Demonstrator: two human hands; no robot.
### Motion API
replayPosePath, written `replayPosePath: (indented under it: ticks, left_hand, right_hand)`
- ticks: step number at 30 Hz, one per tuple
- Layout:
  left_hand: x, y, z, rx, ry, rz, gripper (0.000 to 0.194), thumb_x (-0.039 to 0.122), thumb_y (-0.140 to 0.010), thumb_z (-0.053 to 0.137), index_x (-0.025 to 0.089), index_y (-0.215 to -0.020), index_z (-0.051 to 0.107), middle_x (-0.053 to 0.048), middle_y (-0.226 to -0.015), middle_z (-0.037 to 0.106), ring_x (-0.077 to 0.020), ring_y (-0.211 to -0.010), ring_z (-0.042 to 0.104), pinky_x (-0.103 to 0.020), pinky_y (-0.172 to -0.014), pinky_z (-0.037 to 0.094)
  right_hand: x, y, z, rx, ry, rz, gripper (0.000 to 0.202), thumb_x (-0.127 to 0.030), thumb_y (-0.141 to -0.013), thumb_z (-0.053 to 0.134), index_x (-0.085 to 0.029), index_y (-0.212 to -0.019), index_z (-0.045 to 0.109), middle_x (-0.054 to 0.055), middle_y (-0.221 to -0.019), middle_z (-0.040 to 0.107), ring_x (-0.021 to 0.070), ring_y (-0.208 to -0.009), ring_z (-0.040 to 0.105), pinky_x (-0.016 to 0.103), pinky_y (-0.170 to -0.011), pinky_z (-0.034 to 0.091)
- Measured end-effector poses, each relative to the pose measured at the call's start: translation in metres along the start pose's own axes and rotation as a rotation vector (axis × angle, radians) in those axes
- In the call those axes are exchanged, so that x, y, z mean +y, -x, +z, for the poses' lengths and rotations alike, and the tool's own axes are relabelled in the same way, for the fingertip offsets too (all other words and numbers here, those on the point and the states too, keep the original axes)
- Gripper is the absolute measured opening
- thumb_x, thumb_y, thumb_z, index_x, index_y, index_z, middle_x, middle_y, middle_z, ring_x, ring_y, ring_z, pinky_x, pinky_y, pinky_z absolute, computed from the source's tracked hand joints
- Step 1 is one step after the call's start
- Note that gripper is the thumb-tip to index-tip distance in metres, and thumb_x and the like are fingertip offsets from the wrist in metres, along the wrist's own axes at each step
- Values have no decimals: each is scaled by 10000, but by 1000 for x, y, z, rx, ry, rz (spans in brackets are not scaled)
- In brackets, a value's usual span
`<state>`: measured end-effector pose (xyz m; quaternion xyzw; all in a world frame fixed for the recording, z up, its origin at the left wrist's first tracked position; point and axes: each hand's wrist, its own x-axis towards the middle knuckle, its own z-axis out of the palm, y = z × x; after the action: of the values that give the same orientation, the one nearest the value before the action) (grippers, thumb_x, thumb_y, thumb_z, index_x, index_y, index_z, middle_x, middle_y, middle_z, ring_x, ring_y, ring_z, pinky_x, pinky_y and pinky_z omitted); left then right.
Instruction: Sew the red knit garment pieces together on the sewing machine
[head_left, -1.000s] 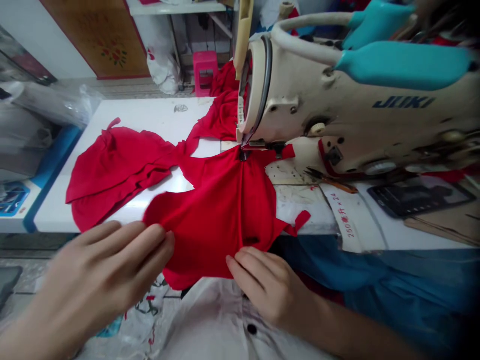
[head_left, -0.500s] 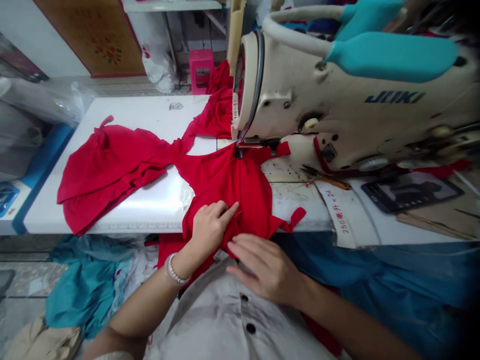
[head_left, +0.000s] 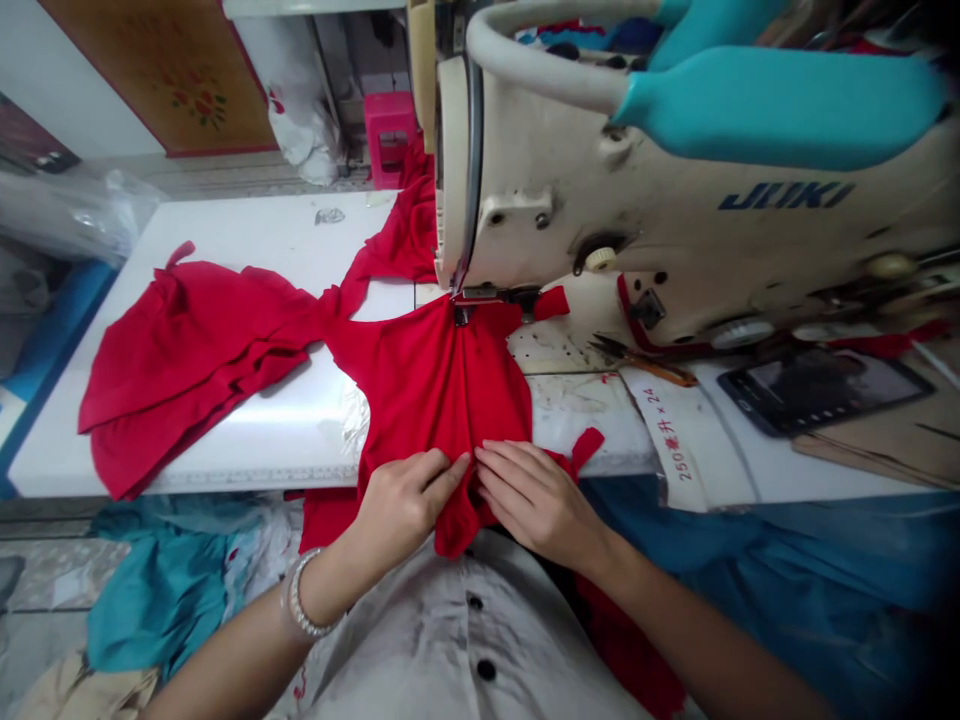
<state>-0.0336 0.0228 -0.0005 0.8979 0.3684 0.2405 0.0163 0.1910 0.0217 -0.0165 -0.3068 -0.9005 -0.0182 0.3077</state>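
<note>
A red garment (head_left: pixel 412 385) lies under the needle area of the sewing machine (head_left: pixel 540 190), its near end hanging over the table edge towards my lap. A lengthwise fold or seam runs from the presser foot (head_left: pixel 460 312) down to my fingers. My left hand (head_left: pixel 409 500), with a beaded bracelet on the wrist, pinches the cloth left of this line. Close beside it, my right hand (head_left: pixel 536 500) grips the cloth on the right side, fingers together and thumb hidden. A bunched tip of red fabric sticks out between the two hands.
More red cloth (head_left: pixel 195 360) spreads over the white table (head_left: pixel 285 455) at left. Right of the machine bed lie thread snips (head_left: pixel 645 362) and a phone (head_left: pixel 825 388). Teal cloth (head_left: pixel 157 590) is piled below left; blue cloth (head_left: pixel 720 560) hangs below right. Behind stands a pink stool (head_left: pixel 390 135).
My right hand has come up onto the red cloth and closed on it beside the left hand. My left hand has moved down towards the table's near edge. The view has shifted slightly.
</note>
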Motion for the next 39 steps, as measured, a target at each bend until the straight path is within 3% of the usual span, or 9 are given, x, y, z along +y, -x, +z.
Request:
replayPosePath:
  ticks: [6, 9, 12, 16, 26, 30, 33, 36, 39]
  left_hand:
    - [1, 3, 6, -112, -28, -51, 327, 154, -1038, 377, 138, -1248, 627, -57, -880, 665, -119, -658, 649, -195, -532, 503]
    - [-2, 0, 4, -174, -39, -83, 337, 111, -987, 426, 185, -1231, 645, -138, -1235, 668, -150, -766, 711, -211, -535, 533]
    - [-7, -9, 2, -274, -68, -93, 359, 76, -919, 489, 201, -1212, 654, -156, -1471, 550, -176, -743, 732, -248, -500, 540]
    - [-14, -27, -1, -409, -107, -118, 371, 55, -874, 536, 193, -1202, 640, -136, -1522, 507, -195, -699, 739, -275, -480, 534]
    - [-37, -67, -4, -463, -146, -184, 314, 85, -899, 521, 169, -1191, 603, -134, -1530, 498, -210, -785, 751, -276, -506, 522]
    - [-49, -79, 0, -467, -170, -209, 321, 116, -911, 538, 160, -1225, 583, -147, -1544, 477, -216, -809, 753, -278, -526, 524]
    - [-59, -87, 4, -462, -182, -204, 346, 137, -926, 523, 170, -1267, 567, -138, -1564, 452, -232, -886, 749, -295, -567, 547]
    - [-68, -95, 4, -463, -186, -204, 372, 132, -919, 519, 180, -1284, 568, -112, -1562, 459, -235, -932, 740, -304, -598, 558]
    - [-75, -102, 3, -456, -186, -196, 388, 122, -919, 515, 181, -1297, 572, -100, -1539, 487, -237, -976, 725, -309, -619, 558]
  right_hand:
    - [9, -7, -7, -3, -99, 63, 346, -88, -902, 509, -114, -1205, 676, 146, -1136, 736, 253, -1135, 670, 450, -953, 585]
    - [30, -27, -4, -57, -135, 165, 485, -84, -900, 461, -115, -1368, 582, 164, -1259, 684, 255, -1221, 615, 464, -1024, 544]
    - [55, -52, 2, -267, -27, 191, 540, -104, -889, 456, -84, -1422, 535, 193, -1396, 589, 309, -1306, 527, 525, -1073, 477]
    - [77, -74, 8, -417, 133, 197, 494, -138, -893, 481, -109, -1375, 582, 178, -1425, 562, 336, -1289, 495, 531, -1055, 431]
    - [109, -103, 16, -473, 211, 213, 456, -157, -947, 446, -95, -1388, 546, 177, -1390, 576, 331, -1277, 493, 472, -1048, 393]
    - [131, -88, -5, -524, 206, 84, 459, -58, -945, 376, -120, -1359, 565, 161, -1369, 605, 272, -1208, 569, 440, -1028, 421]
    - [138, -67, -32, -568, 306, -64, 371, -40, -932, 403, -169, -1157, 668, 141, -1257, 657, 282, -1159, 594, 490, -1036, 418]
    - [126, -51, -54, -559, 238, -199, 238, -83, -941, 457, -174, -948, 677, 113, -1101, 691, 267, -1128, 599, 473, -1052, 425]
    - [100, -46, -67, -530, 93, -257, 228, -79, -941, 476, -189, -809, 626, 45, -862, 671, 202, -894, 619, 409, -1043, 441]
